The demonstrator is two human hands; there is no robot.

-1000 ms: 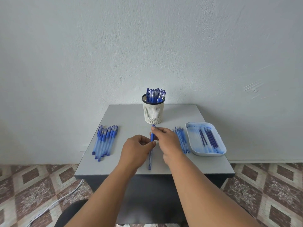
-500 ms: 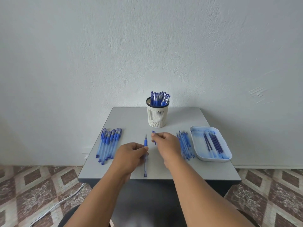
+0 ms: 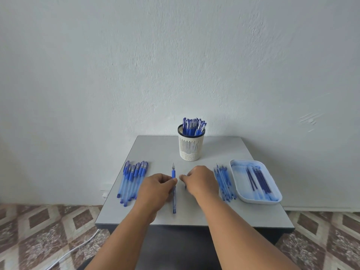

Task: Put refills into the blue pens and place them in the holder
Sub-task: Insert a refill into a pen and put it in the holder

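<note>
Two hands: left hand (image 3: pixel 155 189) pinches uncapped pen (image 3: pixel 174 193) at frame centre; right hand (image 3: pixel 200 181) curled around a small blue piece, partly hidden.
Counter (image 3: pixel 155 151): grey, square.
Holder (image 3: pixel 191 145): upper centre, pens inside.
Tray (image 3: pixel 238 172): right, refills inside.
Room: white wall, patterned floor tiles.

From my remote station I see a pale, rough-plastered wall (image 3: pixel 175 65) filling the upper frame, with a few scuff marks (image 3: pixel 309 118) at right. A small grey square table (image 3: pixel 155 151) stands against this wall, its front edge darker. The floor (image 3: pixel 39 230) carries brown and cream diamond-pattern tiles on either side of the table. A white cable (image 3: pixel 74 252) runs across the tiles at lower left. Lighting is soft and even, with faint shadows.
</note>
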